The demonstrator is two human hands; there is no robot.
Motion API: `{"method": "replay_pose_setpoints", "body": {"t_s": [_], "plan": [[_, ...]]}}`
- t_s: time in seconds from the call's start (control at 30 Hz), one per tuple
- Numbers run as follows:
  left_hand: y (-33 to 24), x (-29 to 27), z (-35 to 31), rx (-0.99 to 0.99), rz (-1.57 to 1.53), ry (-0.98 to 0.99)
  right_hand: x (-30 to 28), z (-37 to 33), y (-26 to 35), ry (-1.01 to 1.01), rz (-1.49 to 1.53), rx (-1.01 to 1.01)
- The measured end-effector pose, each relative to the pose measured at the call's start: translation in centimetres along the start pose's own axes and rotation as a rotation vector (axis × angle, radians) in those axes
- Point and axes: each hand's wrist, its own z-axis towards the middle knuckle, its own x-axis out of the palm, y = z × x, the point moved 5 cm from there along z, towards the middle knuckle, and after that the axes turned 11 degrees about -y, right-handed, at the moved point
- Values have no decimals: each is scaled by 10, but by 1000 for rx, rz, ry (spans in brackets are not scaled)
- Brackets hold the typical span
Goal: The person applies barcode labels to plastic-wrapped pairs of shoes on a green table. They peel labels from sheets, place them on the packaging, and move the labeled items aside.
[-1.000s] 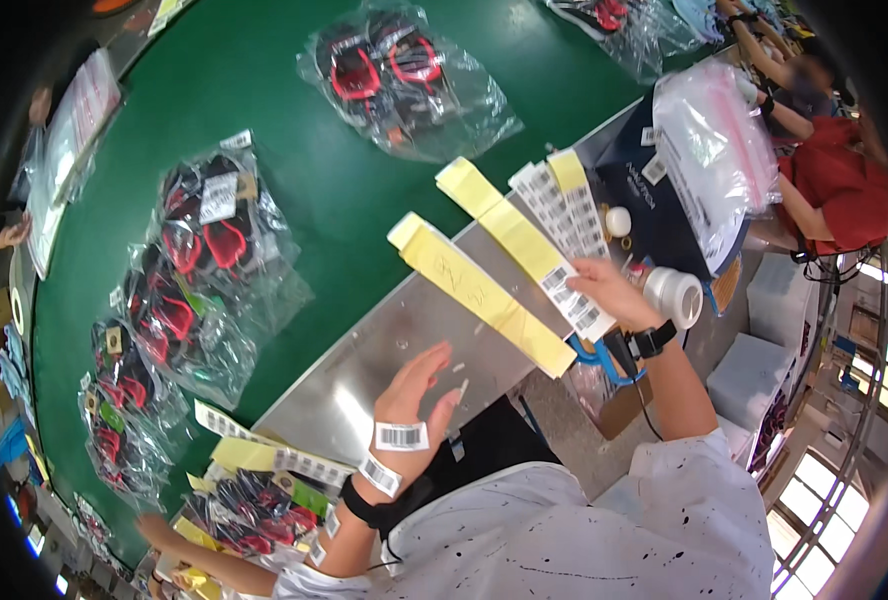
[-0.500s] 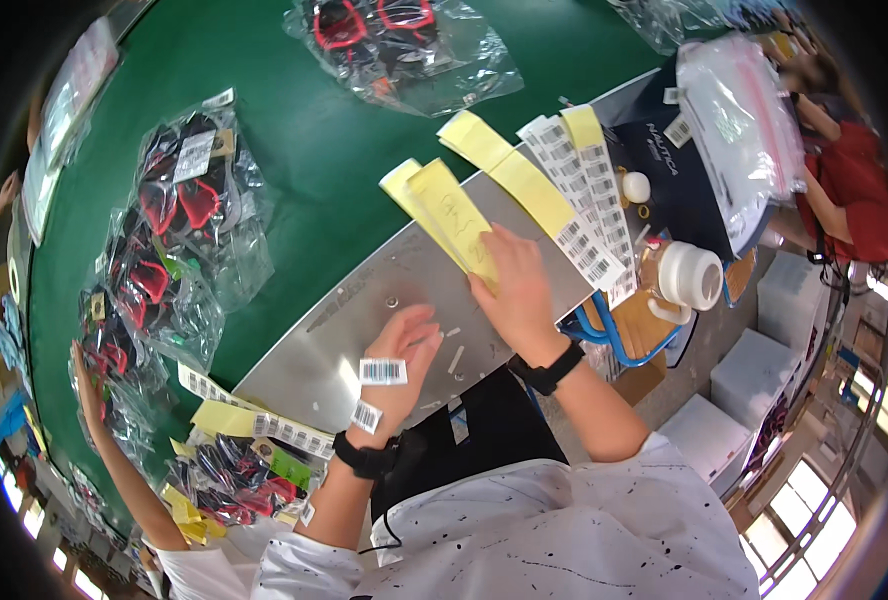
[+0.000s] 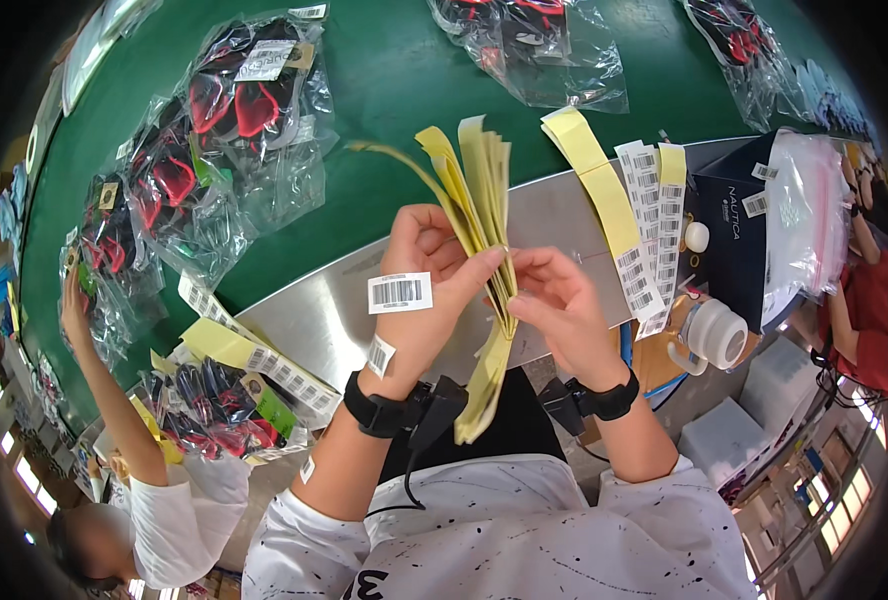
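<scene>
Both hands hold a bundle of yellow paper strips in front of me, fanned out at the top and pinched together in the middle. My left hand closes on its left side, the thumb pressed across the strips. My right hand grips the right side with thumb and fingers. A barcode sticker clings to the back of my left hand, and another to its wrist. To the right lie a yellow strip and white barcode label strips on the metal plate.
Bagged black-and-red items line the green table at left. A dark box with clear plastic bags stands at right, near a white-lidded jug. At left a co-worker's arm reaches over the table; another person in red is at right.
The yellow bundle has been lifted off the metal plate and brought between both hands. My left hand, free before, now grips it too. The view has shifted left.
</scene>
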Motion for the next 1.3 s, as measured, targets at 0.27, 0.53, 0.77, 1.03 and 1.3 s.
{"method": "replay_pose_setpoints", "body": {"t_s": [0.27,0.53,0.77,1.03,1.3], "plan": [[-5,-5,-2,34,-65,-48,-5,6,-3,69,223,222],[-4,-5,-3,44,25,-80,7,5,1,76,48,77],[-5,-4,0,88,122,-4,7,5,2,87,4,71],[-6,-3,1,44,101,21,3,4,-6,50,76,86],[0,-2,1,148,214,-44,1,7,0,-29,89,10]]}}
